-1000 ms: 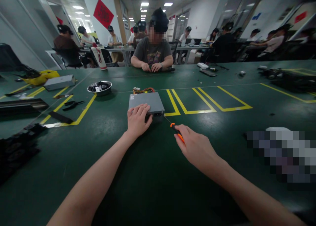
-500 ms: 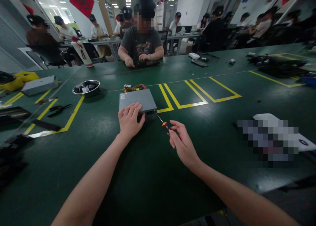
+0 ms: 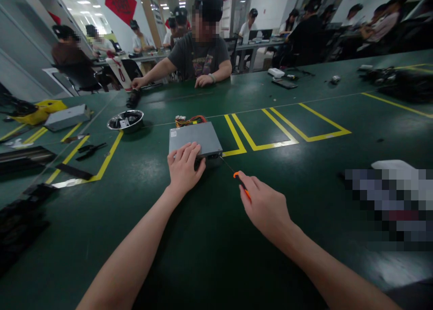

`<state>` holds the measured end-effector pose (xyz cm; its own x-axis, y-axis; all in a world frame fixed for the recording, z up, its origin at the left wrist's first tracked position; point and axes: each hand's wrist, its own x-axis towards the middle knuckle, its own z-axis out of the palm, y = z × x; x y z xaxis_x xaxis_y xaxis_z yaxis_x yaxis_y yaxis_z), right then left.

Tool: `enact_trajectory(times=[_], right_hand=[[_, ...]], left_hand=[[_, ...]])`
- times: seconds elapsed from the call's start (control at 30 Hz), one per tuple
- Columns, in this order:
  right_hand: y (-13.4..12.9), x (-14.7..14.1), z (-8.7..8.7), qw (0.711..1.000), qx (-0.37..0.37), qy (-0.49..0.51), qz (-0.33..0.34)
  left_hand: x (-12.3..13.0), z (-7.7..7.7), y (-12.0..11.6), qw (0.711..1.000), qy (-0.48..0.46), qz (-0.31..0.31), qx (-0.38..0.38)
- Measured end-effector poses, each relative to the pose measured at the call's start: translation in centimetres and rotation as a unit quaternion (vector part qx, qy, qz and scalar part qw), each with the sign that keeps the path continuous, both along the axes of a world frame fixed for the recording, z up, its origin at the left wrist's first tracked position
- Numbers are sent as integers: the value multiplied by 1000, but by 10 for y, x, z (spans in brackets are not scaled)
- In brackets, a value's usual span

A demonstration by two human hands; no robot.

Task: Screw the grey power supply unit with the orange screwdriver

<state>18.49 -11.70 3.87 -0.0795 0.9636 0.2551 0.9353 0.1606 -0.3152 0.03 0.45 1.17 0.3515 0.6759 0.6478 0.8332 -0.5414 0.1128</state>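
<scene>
A grey metal power supply unit (image 3: 192, 136) lies flat on the green table, its bundle of coloured cables (image 3: 194, 120) coming out at the far side. My left hand (image 3: 185, 165) grips its near edge, fingers on the top face and thumb at the near side. In my right hand (image 3: 265, 201) is a screwdriver (image 3: 241, 182) with an orange and black handle, the fingers wrapped round it. Its thin shaft points up and left to the unit's near right corner. Whether the tip sits in a screw is too small to tell.
A metal bowl (image 3: 125, 121) of small parts stands to the left, near another grey metal box (image 3: 67, 117) and a yellow container (image 3: 50, 106). Yellow tape (image 3: 275, 145) marks the table. Across it sits a co-worker (image 3: 203, 57), one hand by dark parts (image 3: 133, 99).
My right hand has closed from a loose fingertip hold to a fuller grip on the screwdriver. The view has shifted slightly. The co-worker's arm has reached out towards the bottle side.
</scene>
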Motion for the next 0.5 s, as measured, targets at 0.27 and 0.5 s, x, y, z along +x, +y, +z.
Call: enact_trajectory(times=[0.27, 0.5], right_hand=[[-5, -21, -2, 996, -81, 6, -23], [-1, -7, -12, 933, -124, 337, -12]], left_hand=[[0, -1, 0, 1000, -3, -4, 10], [-1, -1, 0, 1000, 1, -2, 9]])
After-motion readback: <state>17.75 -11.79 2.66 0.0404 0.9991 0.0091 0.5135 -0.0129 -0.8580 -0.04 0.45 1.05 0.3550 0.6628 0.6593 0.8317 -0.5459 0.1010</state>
